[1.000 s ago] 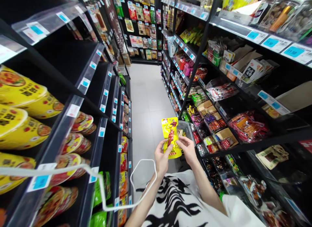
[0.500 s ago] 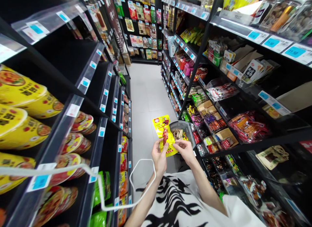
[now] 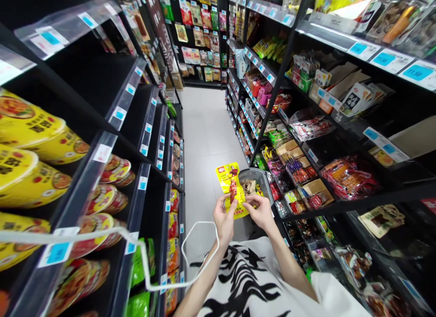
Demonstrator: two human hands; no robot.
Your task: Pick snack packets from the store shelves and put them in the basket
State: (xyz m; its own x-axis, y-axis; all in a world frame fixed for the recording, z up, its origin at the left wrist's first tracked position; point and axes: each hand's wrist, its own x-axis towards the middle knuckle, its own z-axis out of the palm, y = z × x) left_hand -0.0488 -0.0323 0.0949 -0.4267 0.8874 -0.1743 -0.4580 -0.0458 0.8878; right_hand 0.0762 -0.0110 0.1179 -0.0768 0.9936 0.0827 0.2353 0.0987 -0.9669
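A yellow snack packet (image 3: 233, 183) with a red picture on its front is held up before me between both hands. My left hand (image 3: 225, 217) pinches its lower left part, thumb across the front. At the lower right edge, my right hand (image 3: 259, 211) grips the packet between thumb and fingers. Partly behind the packet and my right hand is a grey shopping basket (image 3: 261, 177), with brown and yellow packets (image 3: 250, 187) inside it.
Black shelves (image 3: 127, 96) line the left side, with yellow noodle tubs (image 3: 30, 171) on them. The right shelves hold bagged snacks (image 3: 352, 180) and clear jars (image 3: 391, 17). A grey floor (image 3: 204, 121) runs between them. A white cable (image 3: 146, 262) crosses the lower left.
The packet and both hands have shifted very slightly to the right. Both hands keep their hold on it.
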